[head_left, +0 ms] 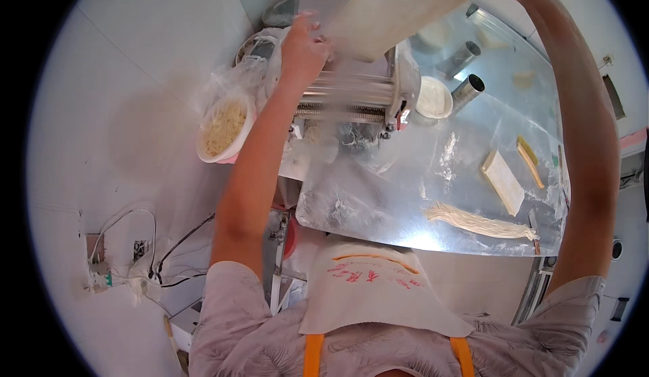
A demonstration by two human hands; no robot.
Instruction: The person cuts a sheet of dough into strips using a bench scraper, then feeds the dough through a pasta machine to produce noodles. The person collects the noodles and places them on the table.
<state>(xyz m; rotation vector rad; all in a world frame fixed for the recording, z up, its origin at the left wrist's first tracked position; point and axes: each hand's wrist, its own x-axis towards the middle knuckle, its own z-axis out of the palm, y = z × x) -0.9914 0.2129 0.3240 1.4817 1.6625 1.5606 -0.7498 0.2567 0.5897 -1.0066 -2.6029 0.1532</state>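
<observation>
The sheet [402, 8] is presenting a broad, flat, pale cream face with a smooth surface. It is hanging at a slant above the machine, running from the upper right toward the lower left, with its upper part extending past the top edge of the view. Its lower left end is blurring and may be touching the machine. The machine [405, 73] is standing beneath, partly covered by the sheet, its metal rollers [368, 96] lying crosswise.
</observation>
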